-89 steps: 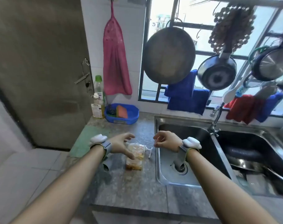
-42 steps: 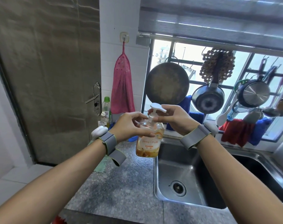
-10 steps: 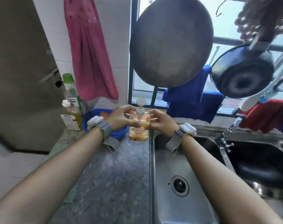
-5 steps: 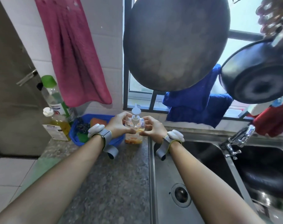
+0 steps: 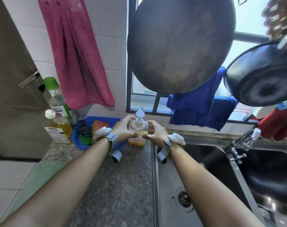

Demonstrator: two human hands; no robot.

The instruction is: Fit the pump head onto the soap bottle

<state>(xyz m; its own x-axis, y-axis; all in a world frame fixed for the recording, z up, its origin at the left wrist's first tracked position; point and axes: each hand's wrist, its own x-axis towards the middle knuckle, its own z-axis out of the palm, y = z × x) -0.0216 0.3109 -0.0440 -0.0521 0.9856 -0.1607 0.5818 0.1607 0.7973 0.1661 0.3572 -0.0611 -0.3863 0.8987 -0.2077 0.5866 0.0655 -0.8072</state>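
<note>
The clear soap bottle, with a little orange liquid at the bottom, stands upright on the granite counter near the back wall. The white pump head sits on the bottle's neck, its nozzle pointing away from me. My left hand wraps the bottle's left side and my right hand wraps its right side. Both thumbs meet across the front of the bottle.
A blue basket with sponges and a scourer sits just left of the bottle. Two bottles stand further left. The steel sink lies right of the counter, with a tap. A wok, pot and cloths hang above.
Over nine seconds the bottle went from lying on the counter to standing upright with the pump on. In the last second both hands moved it further back, toward the wall.
</note>
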